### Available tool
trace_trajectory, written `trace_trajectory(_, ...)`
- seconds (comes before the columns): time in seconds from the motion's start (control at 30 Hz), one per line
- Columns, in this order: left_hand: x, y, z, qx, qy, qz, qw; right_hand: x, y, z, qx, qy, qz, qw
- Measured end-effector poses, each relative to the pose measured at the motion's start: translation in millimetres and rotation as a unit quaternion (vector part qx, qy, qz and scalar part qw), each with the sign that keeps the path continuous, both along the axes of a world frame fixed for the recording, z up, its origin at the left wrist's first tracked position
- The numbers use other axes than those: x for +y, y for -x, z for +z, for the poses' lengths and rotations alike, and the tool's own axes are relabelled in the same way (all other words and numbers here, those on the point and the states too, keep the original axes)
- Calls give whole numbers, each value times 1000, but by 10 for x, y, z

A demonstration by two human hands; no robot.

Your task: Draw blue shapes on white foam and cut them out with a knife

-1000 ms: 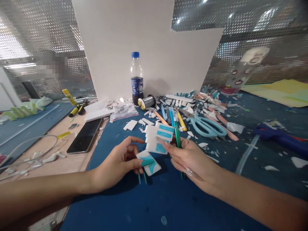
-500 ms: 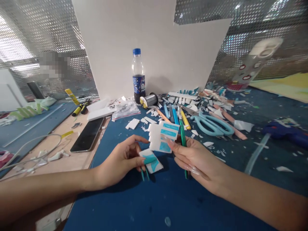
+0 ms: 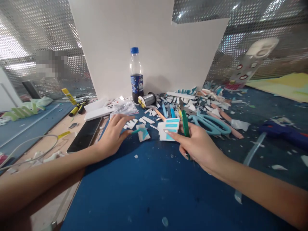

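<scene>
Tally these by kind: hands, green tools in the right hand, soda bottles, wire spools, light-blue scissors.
Left hand, right hand: 2
Green tool in right hand: 1
Soda bottle: 1
Wire spool: 1
Light-blue scissors: 1 pair
Total: 6

A blue-capped bottle stands upright beside a spool; a dark phone lies further left

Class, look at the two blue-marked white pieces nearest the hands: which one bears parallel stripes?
The striped piece, under the thumb of the right hand, bears separate blue bands. The other piece, by the left hand, shows an irregular blue patch.
</scene>
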State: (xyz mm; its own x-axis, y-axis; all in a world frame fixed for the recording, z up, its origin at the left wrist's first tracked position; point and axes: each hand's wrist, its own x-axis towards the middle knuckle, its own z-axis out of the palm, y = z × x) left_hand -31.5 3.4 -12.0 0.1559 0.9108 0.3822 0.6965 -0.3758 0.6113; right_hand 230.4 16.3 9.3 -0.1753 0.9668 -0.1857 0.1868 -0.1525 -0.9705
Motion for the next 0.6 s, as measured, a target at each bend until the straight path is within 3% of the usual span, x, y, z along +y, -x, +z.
trace_trajectory(0.1,130,51,-55,58,-9,18,998,-13,-6,-23,-43,-32,5,999)
trace_trajectory(0.23,216,64,-114,92,26,-11,995,10,-37,-94,-146,-147,-51,977)
trace_trajectory(0.33,214,80,-104,76,19,6,997,51,-61,-174,-160,-252,-87,951)
trace_trajectory(0.43,163,89,-64,24,0,45,999,68,-69,-217,-136,-305,-99,937)
trace_trajectory(0.5,97,58,-33,-31,-7,72,997,43,-67,-208,-125,-319,-78,936)
trace_trajectory(0.6,-74,-81,10,-131,23,75,988,-54,-56,-151,-87,-329,23,940)
